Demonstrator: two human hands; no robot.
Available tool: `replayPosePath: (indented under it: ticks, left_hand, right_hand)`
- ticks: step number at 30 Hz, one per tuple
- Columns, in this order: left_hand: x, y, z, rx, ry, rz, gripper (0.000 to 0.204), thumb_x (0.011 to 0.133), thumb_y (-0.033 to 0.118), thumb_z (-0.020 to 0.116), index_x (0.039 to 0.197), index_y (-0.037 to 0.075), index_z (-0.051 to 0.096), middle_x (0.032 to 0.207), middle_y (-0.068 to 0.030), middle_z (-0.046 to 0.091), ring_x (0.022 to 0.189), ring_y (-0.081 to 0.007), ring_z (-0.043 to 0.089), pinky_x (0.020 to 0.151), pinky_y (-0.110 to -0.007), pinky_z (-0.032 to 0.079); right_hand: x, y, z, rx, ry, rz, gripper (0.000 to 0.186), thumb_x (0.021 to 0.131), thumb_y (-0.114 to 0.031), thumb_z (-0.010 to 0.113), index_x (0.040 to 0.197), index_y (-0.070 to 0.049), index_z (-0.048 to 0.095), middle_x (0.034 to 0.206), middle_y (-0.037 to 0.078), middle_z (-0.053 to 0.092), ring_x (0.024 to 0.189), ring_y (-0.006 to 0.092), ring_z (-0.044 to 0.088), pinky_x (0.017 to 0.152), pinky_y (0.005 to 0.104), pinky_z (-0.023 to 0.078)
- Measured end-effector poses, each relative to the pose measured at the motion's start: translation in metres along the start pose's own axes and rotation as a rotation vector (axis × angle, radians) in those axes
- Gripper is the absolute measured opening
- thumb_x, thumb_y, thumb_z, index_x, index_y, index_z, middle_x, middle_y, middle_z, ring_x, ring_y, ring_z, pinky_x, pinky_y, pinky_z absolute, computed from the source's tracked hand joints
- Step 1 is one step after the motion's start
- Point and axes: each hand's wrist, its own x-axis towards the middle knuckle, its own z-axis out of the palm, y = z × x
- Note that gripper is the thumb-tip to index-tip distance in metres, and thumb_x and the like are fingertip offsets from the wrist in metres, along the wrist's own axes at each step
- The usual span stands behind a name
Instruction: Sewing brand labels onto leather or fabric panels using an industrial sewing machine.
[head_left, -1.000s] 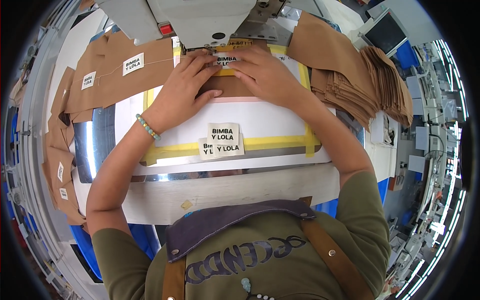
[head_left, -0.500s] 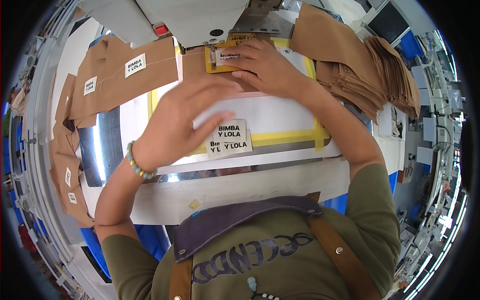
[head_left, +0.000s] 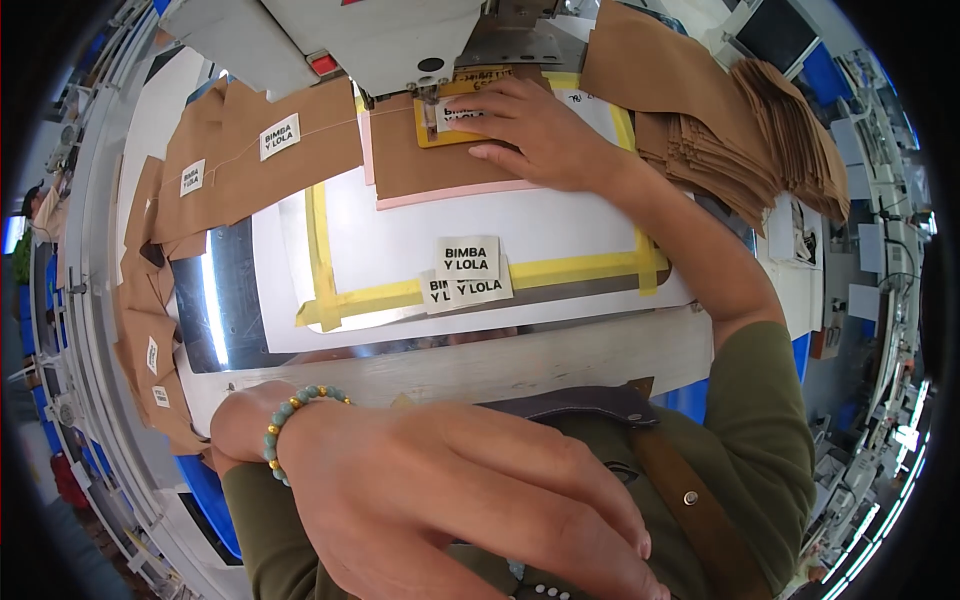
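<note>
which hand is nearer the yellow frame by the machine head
Right: the right hand lies partly over the yellow frame; the left hand is well away, in front of the green shirt.

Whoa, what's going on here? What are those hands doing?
A person is at a sewing machine. Their right hand lies over a white label inside a yellow frame, on a brown piece by the machine. Their left hand is up in front of their body, away from the label, and I can't see anything in it. Three loose labels lie in a little pile closer to the person, and a stack of brown pieces sits on the right.
</note>
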Motion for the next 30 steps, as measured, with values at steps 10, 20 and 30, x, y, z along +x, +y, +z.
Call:
replayPosePath:
  ticks: [10,20,30]
  left_hand:
    - [0.01,0.021,0.007,-0.168,0.113,-0.179,0.025,0.089,0.006,0.089,0.112,0.003,0.081,0.118,-0.0236,0.077,0.106,-0.0319,0.074,0.088,-0.035,0.067]
    - [0.037,0.042,-0.009,-0.036,-0.134,-0.278,0.035,0.091,0.01,0.088,0.124,0.005,0.078,0.117,-0.0241,0.078,0.104,-0.032,0.075,0.086,-0.034,0.066]
    - [0.051,0.048,-0.074,0.153,-0.69,-0.418,0.021,0.102,0.016,0.078,0.12,0.006,0.077,0.113,-0.0205,0.081,0.099,-0.0355,0.081,0.077,-0.037,0.064]
  right_hand:
    - [0.006,0.012,0.001,-0.033,-0.015,0.052,0.037,0.11,-0.034,0.063,0.139,-0.016,0.075,0.154,-0.001,0.064,0.141,0.0259,0.053,0.12,0.0443,0.044]
    - [0.017,0.024,0.001,-0.058,-0.003,0.045,0.037,0.109,-0.032,0.065,0.137,-0.01,0.073,0.155,0.004,0.063,0.142,0.0293,0.054,0.123,0.0464,0.043]
    - [-0.027,0.001,-0.045,-0.12,0.107,0.116,0.039,0.108,-0.026,0.068,0.143,-0.01,0.071,0.161,0.007,0.06,0.149,0.0317,0.052,0.124,0.0455,0.042]
